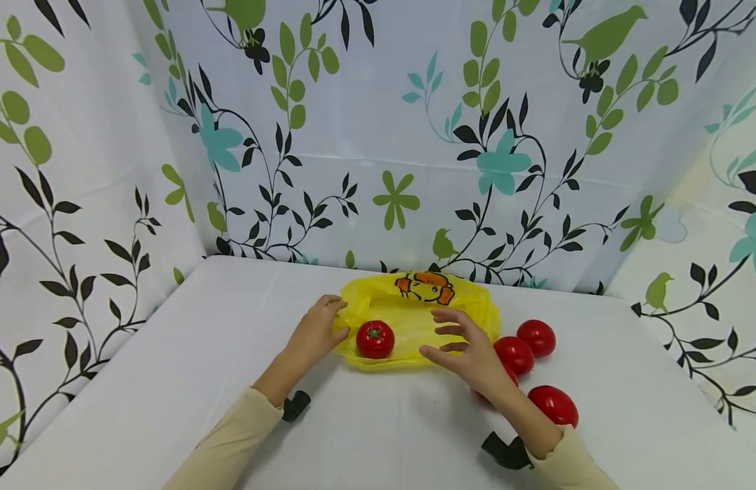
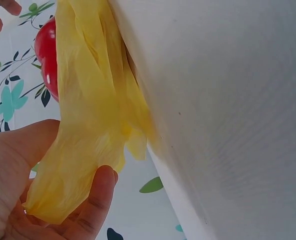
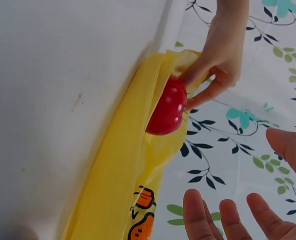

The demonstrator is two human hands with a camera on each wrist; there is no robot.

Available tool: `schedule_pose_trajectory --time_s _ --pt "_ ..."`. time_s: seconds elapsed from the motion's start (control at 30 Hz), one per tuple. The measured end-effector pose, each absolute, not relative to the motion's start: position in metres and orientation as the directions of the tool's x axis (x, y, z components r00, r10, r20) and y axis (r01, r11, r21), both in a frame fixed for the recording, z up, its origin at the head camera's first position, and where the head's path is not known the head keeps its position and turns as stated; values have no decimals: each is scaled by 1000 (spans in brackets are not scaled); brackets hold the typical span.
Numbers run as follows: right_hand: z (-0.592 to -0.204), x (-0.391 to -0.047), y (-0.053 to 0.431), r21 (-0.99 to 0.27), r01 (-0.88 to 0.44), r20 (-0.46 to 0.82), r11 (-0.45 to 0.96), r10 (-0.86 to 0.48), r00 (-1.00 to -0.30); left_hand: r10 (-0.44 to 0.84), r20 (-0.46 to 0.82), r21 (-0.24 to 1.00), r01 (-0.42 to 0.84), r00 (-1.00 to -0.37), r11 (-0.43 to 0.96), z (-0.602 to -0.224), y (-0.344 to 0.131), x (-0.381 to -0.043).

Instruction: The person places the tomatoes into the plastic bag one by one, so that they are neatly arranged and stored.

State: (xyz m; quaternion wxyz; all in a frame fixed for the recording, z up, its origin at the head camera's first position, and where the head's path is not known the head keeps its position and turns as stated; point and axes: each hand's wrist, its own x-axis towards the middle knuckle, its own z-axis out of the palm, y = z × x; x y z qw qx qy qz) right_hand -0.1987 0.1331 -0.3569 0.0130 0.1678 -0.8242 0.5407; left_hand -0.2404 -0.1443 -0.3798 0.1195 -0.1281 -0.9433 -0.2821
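On the left, a white cloth [image 1: 90, 204] printed with dark leaves, green sprigs and birds hangs beside a white table [image 1: 139, 381], and the same print runs along the far side. A cream left sleeve [image 1: 231, 435] reaches in from the near left, with a small black piece [image 1: 296, 405] at its wrist. The left hand [image 1: 314, 330] holds the left edge of a yellow plastic bag [image 1: 408, 359], its thumb on one side of the thin plastic and its fingers on the other, as the left wrist view shows. The bag lies on the far half of the table with its mouth spread toward the near side; one red tomato [image 1: 375, 339] with a green top sits in its left part, just beside the left hand. On the far side of the bag is an orange and black cartoon face [image 1: 425, 287]. The right hand [image 1: 475, 350] is over the bag's right part, thumb and fingers apart with nothing between them. To its right, four more tomatoes [image 1: 535, 338] lie on the table outside the bag, one partly hidden by the right hand and forearm. Nearer, another black piece [image 1: 506, 450] sits beside the cream right sleeve [image 1: 570, 463].
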Motion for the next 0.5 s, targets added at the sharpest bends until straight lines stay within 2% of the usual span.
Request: schedule_pose_trajectory --time_s 0.5 --pt "-361 -199 154 -868 -298 236 397 -198 -951 179 319 480 322 -931 816 -381 -143 -239"
